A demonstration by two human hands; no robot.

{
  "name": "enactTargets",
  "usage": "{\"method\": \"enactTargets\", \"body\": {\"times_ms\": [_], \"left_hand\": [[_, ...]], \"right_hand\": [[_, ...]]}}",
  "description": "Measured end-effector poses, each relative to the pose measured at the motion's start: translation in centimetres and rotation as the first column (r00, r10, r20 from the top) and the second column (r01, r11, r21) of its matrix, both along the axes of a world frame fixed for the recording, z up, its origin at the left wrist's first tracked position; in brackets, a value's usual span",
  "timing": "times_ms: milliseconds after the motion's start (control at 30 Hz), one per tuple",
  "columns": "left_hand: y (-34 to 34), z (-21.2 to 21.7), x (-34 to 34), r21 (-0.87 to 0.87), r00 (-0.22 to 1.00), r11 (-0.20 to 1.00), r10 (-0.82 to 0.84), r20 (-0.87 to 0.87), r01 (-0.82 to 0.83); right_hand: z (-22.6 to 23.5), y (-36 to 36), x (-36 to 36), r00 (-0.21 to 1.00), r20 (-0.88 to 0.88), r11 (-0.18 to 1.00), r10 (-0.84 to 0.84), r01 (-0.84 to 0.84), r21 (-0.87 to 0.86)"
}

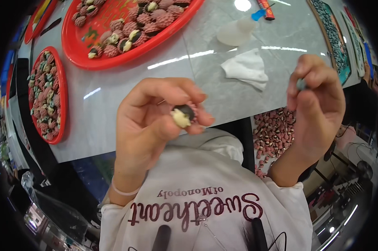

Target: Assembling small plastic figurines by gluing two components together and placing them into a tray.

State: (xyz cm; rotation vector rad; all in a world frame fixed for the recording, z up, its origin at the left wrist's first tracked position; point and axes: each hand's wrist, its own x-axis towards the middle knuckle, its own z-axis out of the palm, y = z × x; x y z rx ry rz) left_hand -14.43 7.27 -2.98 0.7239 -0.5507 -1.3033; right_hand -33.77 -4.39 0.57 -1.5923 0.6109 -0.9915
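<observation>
My left hand (141, 113) is closed, pinching a small pink, ridged, shell-like piece (183, 115) with a black part and a cream-coloured part on its face. The cream side is turned toward me. Off to the right, my raised right hand (318, 94) pinches a tiny blue-grey piece (301, 84) between thumb and fingers; its exact kind is too small to make out. Both hands are held up in front of my body, well apart from each other. Similar pink pieces (149, 19) with black and cream parts lie in a large red tray (126, 62) beyond my left hand.
A smaller oval red tray (64, 100) of pink and bluish pieces stands at left. A white cloth (246, 67) and a translucent bottle with a blue tip (237, 32) rest on the grey table (197, 42). Many pink pieces (274, 131) lie below the table edge, near my right forearm.
</observation>
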Motion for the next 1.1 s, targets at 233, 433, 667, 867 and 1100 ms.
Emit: {"method": "enactTargets", "body": {"times_ms": [233, 433, 667, 867, 1100], "left_hand": [[0.7, -0.1, -0.3, -0.054, 0.996, 0.998, -0.039, -0.086, 0.035], [1.4, 0.4, -0.5, -0.027, 0.994, 0.999, -0.023, -0.106, 0.02], [1.6, -0.2, -0.8, -0.083, 0.999, 0.996, 0.04, -0.014, -0.041], [1.8, -0.7, -0.7, -0.114, 0.997, 0.992, 0.068, 0.046, -0.062], [2.0, 0.4, -0.9, -0.015, 0.938, 0.992, 0.12, 0.324, -0.122]], "right_hand": [[0.5, 3.2, 3.3, 0.979, 0.096, 0.92, 0.181, -0.203, 0.335], [0.3, 3.6, 4.3, 0.964, -0.017, 0.963, 0.264, -0.263, 0.054], [0.5, 4.8, 4.7, 0.98, -0.007, 0.979, 0.198, -0.197, 0.054], [0.0, 4.6, 4.6, 0.968, -0.084, 0.931, 0.237, -0.251, -0.264], [0.0, 5.4, 4.8, 0.992, -0.094, 0.871, 0.078, -0.114, -0.477]]}}
